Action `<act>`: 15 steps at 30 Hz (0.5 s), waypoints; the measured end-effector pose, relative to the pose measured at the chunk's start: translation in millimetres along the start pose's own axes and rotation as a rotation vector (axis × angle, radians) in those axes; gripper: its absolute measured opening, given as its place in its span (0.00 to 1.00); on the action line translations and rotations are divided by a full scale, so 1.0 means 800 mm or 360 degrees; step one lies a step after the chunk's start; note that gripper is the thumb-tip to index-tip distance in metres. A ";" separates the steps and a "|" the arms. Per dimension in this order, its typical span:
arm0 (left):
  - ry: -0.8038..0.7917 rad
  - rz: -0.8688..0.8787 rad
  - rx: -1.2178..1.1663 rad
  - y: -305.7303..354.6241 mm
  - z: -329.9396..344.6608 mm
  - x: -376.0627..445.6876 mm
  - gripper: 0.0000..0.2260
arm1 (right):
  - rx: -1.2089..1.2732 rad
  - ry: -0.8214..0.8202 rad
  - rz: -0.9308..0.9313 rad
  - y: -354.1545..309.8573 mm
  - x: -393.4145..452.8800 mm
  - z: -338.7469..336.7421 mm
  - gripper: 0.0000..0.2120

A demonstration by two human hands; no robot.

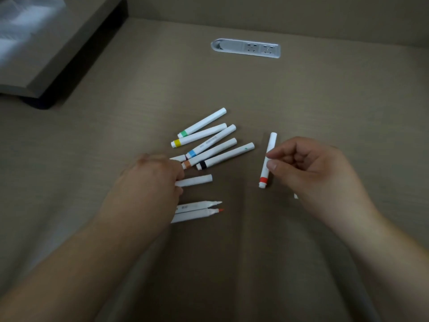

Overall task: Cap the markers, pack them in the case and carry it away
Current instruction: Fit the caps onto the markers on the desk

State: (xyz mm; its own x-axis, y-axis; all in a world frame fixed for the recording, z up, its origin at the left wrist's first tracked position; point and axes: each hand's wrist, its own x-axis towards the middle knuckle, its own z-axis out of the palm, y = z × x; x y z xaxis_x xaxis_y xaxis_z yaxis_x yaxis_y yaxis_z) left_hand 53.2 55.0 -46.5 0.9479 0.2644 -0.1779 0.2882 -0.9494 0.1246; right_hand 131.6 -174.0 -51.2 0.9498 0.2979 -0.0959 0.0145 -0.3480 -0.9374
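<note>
Two bare hands work over a brown desk [301, 94], forearms entering from the near edge and converging toward the middle. Right hand [308, 168]: fingers curled, thumb and forefinger pinching a capped marker with a red band [267, 160] partway along its barrel; the marker stands nearly upright in the view, red band at its near end, tilted slightly right at the far end. Whether its near tip touches the desk cannot be told. Wrist is bent inward, palm facing left. Left hand [151, 182]: blurred, back of the hand up, fingers bent down onto the desk among the markers; its fingertips meet the left end of a plain white marker piece [195, 180] lying flat, but whether they grip it or only touch it cannot be told. Just near of that hand lie two uncapped markers side by side, one with a pale tip [199, 204] and one with an orange tip [197, 214], tips pointing right, left ends hidden under the hand. Far of the left hand, five capped markers lie in a loose fan, bands toward the near left: green band [202, 123], yellow band [198, 135], blue band [212, 141], tan band [210, 153], black band [225, 156]. A short white piece [178, 158] sits beside the blue band, touching the left hand. Far centre, a silver socket strip [246, 48] is set into the desk. Far left, a raised shelf [58, 49] stands on the desk.
</note>
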 end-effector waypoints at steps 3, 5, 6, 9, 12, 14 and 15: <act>0.0126 0.0080 -0.0094 0.001 -0.008 -0.009 0.08 | -0.0020 0.0086 0.0000 0.003 0.001 -0.007 0.05; -0.0028 0.0169 -0.0015 0.001 -0.014 -0.016 0.06 | -0.0090 0.0156 0.0026 0.008 0.004 -0.019 0.04; -0.0058 0.0249 0.0046 -0.001 -0.014 -0.017 0.05 | -0.0152 0.0194 0.0030 0.011 0.006 -0.026 0.04; -0.0149 0.0369 0.0241 -0.001 -0.014 -0.020 0.06 | -0.0309 0.0279 0.0046 0.023 0.011 -0.044 0.04; -0.0339 0.0311 0.0313 0.005 -0.017 -0.016 0.10 | -0.0388 0.0304 0.0062 0.032 0.010 -0.056 0.05; -0.0403 0.0262 0.0268 0.008 -0.018 -0.011 0.10 | -0.0429 0.0190 0.0058 0.036 0.007 -0.060 0.04; -0.0416 0.0238 0.0243 0.012 -0.018 -0.007 0.10 | -0.0476 0.0095 0.0036 0.037 0.004 -0.062 0.06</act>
State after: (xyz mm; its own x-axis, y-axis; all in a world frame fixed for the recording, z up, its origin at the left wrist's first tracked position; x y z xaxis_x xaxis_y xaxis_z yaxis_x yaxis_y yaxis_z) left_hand 52.4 47.0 -30.1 0.9054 0.0868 -0.4155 0.1063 -0.9941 0.0239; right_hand 150.4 -227.3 -63.1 0.9674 0.2376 -0.0875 0.0763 -0.6031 -0.7940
